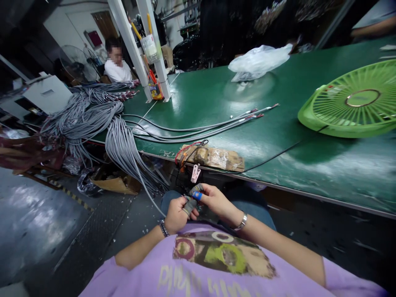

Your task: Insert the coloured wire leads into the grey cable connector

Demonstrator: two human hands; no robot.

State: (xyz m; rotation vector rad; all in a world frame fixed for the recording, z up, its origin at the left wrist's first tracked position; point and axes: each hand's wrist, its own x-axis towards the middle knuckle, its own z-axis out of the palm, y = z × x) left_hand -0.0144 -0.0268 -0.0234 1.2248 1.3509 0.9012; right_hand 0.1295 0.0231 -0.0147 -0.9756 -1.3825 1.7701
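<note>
My left hand [177, 215] is closed in front of my lap, with grey tape or cots on some fingers. A single grey cable [145, 183] runs down from the hanging bundle into it. My right hand [215, 201] is pinched close against the left, with blue and grey wraps on its fingertips. What sits between its fingers is too small and hidden to make out. Just beyond the hands, a pink clothespin [195, 173] hangs at the table edge below a worn wooden board [227, 159] with red and black wires.
Large coils of grey cable [89, 119] drape over the left side of the green table [198, 88]. Several stripped cables [213, 127] lie across it. A green fan [349, 101], a plastic bag [260, 62] and white posts [154, 45] stand there. Another person [117, 70] sits far left.
</note>
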